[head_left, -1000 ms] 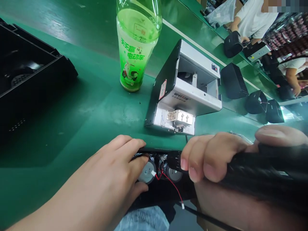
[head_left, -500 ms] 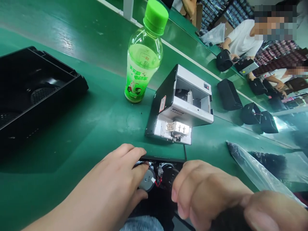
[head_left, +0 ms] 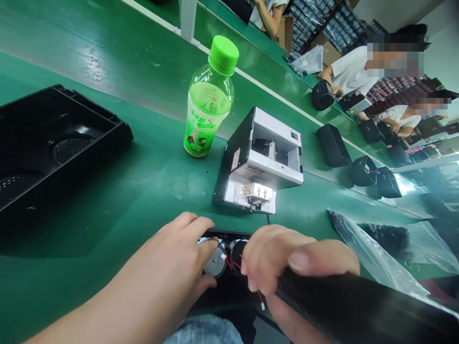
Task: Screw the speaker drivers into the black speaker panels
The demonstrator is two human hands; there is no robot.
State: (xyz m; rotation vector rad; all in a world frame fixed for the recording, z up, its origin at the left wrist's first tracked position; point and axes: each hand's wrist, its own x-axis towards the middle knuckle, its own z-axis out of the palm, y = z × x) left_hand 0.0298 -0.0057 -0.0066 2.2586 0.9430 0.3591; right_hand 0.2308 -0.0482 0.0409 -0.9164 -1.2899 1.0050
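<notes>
the left hand [head_left: 163,267] curls its fingers over a round silver speaker back [head_left: 215,262] seated in a black plastic housing [head_left: 229,234] at the edge of the green bench mat [head_left: 150,191], while the right hand [head_left: 276,258] wraps, fingers pressed together, around a long matte black bar [head_left: 358,306] just beside it. the thin red wire [head_left: 234,264] looks the weak spot: a knuckle or the bar could snag it and tear it loose.

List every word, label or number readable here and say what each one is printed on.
"电动车": green print on the label of the green-capped plastic bottle; the other label text is too blurred to read.
"WEIXIN": on the white face of the white-and-black machine, small and slightly blurred.
The red-bordered sticker on the machine's black side panel: too small to read.
</notes>
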